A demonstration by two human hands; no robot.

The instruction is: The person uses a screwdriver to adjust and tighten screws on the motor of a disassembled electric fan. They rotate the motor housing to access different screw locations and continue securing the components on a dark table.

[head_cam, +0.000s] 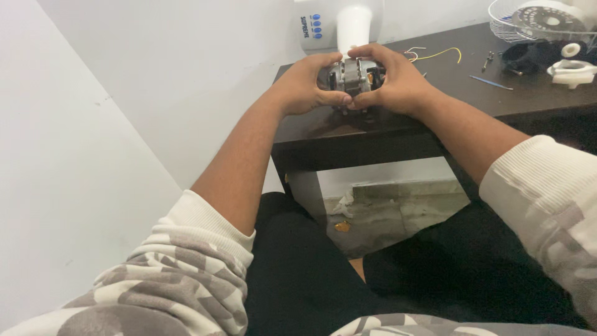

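A small grey metal electric motor point(353, 76) with a banded steel core sits at the near edge of a dark brown table point(373, 134). My left hand point(306, 84) wraps its left side and my right hand point(398, 81) wraps its right side. Both thumbs meet under the motor's front. Fingers cover the motor's top and ends, so only its middle shows.
Behind the motor stands a white plastic base with a white column point(353, 26). Yellow and white wires point(435, 55), a blue pen-like tool point(491, 82), a screw, a white wire fan guard point(535, 22) and white plastic parts point(572, 70) lie at the right. A white wall is at the left.
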